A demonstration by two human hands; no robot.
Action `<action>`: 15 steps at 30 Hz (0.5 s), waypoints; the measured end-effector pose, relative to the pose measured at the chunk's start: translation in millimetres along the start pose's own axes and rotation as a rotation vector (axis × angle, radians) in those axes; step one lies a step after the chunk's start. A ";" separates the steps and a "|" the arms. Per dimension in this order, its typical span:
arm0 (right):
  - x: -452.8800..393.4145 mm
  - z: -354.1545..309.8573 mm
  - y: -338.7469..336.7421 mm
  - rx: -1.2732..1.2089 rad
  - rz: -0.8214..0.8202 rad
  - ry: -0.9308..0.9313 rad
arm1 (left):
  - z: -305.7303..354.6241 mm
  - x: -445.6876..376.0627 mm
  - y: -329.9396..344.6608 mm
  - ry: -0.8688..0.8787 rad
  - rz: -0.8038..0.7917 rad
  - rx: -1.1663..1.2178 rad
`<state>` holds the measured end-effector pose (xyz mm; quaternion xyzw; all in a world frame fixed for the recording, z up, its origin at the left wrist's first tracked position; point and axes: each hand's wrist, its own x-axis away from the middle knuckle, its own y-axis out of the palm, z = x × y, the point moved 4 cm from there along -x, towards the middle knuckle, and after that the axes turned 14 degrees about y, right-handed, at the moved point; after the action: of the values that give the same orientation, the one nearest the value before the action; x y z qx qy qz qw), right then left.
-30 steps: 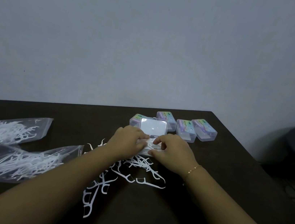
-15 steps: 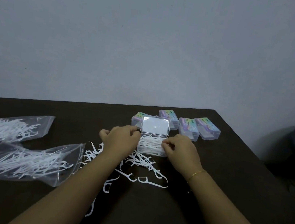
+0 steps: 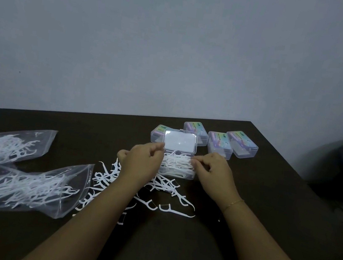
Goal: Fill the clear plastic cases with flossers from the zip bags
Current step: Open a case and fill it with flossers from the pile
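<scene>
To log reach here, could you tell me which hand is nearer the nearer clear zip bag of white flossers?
Left. The left hand is just right of that clear zip bag; the right hand lies farther right, beyond the open clear plastic case.

both hands (image 3: 142, 161) (image 3: 215, 171) now off the flossers (image 3: 178, 163), apart at the open case (image 3: 178, 174) sides
</scene>
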<state>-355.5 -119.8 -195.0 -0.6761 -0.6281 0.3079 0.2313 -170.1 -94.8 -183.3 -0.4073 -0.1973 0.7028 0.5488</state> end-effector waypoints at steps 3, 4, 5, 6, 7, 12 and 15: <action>-1.9 5.5 -1.6 -0.024 -0.002 0.055 | -3.5 -0.6 3.6 0.028 -0.041 -0.053; -2.9 6.6 -1.4 -0.008 -0.003 0.062 | -4.2 -1.7 6.0 0.053 -0.055 -0.069; -3.3 6.7 -1.1 0.016 -0.005 0.064 | -4.8 -3.1 8.8 0.079 -0.071 -0.088; -3.7 6.4 -0.6 0.042 -0.007 0.063 | -3.9 -4.8 11.5 0.106 -0.090 -0.113; -4.3 6.2 0.2 0.064 -0.012 0.060 | -2.5 -7.1 14.3 0.130 -0.115 -0.139; -3.7 5.0 3.6 0.133 -0.030 0.043 | 9.8 -16.3 23.2 0.229 -0.229 -0.136; -3.5 5.1 3.5 0.139 -0.036 0.039 | 9.8 -17.1 26.2 0.241 -0.240 -0.039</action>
<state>-356.7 -124.0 -200.6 -0.6529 -0.6125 0.3335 0.2954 -192.7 -117.4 -190.4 -0.4727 -0.1909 0.5745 0.6403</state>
